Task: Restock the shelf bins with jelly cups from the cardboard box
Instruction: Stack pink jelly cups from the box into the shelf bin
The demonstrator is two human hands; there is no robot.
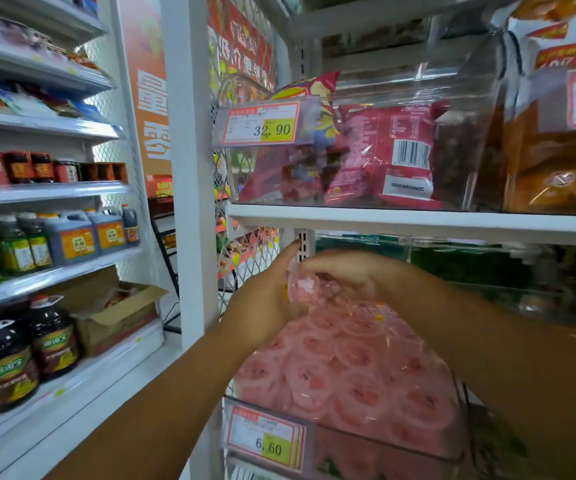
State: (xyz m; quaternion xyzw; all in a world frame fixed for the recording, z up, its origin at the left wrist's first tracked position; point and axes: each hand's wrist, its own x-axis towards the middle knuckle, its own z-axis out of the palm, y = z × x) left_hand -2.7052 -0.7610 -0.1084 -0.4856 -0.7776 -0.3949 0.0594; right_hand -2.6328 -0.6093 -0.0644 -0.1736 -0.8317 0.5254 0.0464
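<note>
- Here, your left hand [265, 301] holds a clump [305, 287] of pink jelly cups from the side, index finger stretched upward
- Your right hand [345, 275] curls over the same clump from above, so both hands grip it
- The clump sits just above the clear bin [383, 441], heaped with more pink cups [359, 368]
- A tag [265, 441] reading 6.60 hangs on the bin's front
- An open box [120, 317] rests on the left shelving, well apart from the bin

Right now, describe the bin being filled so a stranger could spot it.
Find the white upright post; right of it, under the shelf board, sits a clear bin. It alone holds pink jelly cups and carries a 6.60 tag.
</note>
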